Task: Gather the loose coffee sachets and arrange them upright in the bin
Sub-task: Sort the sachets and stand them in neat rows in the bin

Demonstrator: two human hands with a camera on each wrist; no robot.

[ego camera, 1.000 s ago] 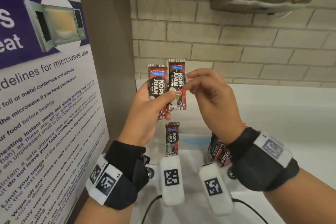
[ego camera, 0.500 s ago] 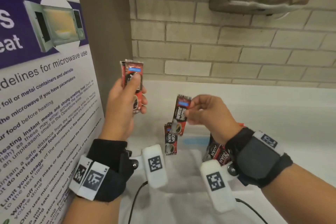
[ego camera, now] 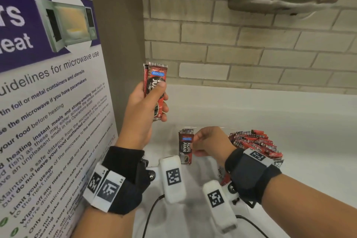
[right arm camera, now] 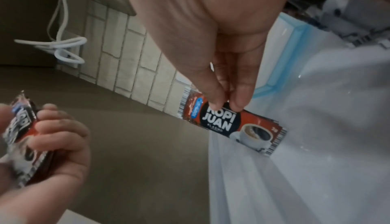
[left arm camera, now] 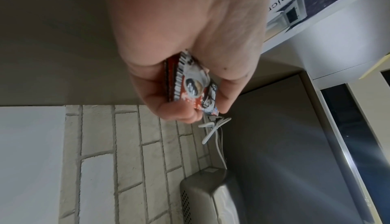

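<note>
Lower now, right hand [ego camera: 209,144] pinches one sachet [ego camera: 185,146]; left hand [ego camera: 144,114] grips a stack [ego camera: 155,85].

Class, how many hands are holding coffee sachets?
2: the left hand grips a stack of sachets up high; the right hand pinches one sachet lower, at the bin.

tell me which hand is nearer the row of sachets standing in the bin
Right. The right hand is low at the bin, just left of the standing row, pinching one sachet. The left hand is raised higher and farther left, gripping a small stack.
</note>
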